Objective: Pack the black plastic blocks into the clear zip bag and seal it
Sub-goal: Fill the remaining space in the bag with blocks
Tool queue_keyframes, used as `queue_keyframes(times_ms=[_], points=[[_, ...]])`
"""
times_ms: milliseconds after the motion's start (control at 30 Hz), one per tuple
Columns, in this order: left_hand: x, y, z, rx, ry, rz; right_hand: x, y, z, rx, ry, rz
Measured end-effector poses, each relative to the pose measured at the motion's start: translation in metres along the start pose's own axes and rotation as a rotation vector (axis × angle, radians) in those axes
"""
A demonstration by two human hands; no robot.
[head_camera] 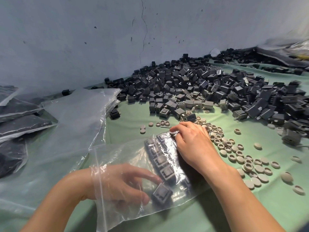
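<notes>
A clear zip bag (117,213) lies on the green cloth in front of me. My left hand (123,183) is inside the bag, its thumb and fingers pinching one black plastic block (161,193) near the bag's lower middle. A row of several black blocks (160,156) lies inside the bag along its right side. My right hand (190,141) rests on top of the bag from outside, fingers curled down against the far end of that row. A large heap of loose black blocks (209,91) covers the cloth behind the bag.
Grey round caps and rings (250,164) are scattered right of my right hand. A stack of empty clear bags (80,114) lies to the left. Filled, sealed bags of black blocks (18,124) sit at the far left. A grey wall (100,39) runs behind.
</notes>
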State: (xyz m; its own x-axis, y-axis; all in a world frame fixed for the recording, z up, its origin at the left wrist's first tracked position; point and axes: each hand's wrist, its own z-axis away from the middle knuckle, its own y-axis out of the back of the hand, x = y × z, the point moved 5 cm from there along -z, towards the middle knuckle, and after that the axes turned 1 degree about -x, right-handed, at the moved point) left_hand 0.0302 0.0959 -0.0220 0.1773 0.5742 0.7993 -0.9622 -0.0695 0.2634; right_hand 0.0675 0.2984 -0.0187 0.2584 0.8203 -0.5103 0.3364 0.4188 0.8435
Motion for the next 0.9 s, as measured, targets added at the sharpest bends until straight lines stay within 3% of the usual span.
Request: queue_keyframes(times_ms=[500,733,900], points=[[0.01,-0.005,-0.008,0.127,-0.059,-0.296,-0.005,-0.004,0.001,-0.016,0.003,0.007],[0.011,-0.005,-0.017,0.37,-0.037,-0.519,-0.011,-0.006,0.001,-0.032,0.0,-0.001],[0.007,-0.007,-0.015,0.306,0.025,-0.445,-0.012,-0.007,0.001,-0.041,0.005,0.008]])
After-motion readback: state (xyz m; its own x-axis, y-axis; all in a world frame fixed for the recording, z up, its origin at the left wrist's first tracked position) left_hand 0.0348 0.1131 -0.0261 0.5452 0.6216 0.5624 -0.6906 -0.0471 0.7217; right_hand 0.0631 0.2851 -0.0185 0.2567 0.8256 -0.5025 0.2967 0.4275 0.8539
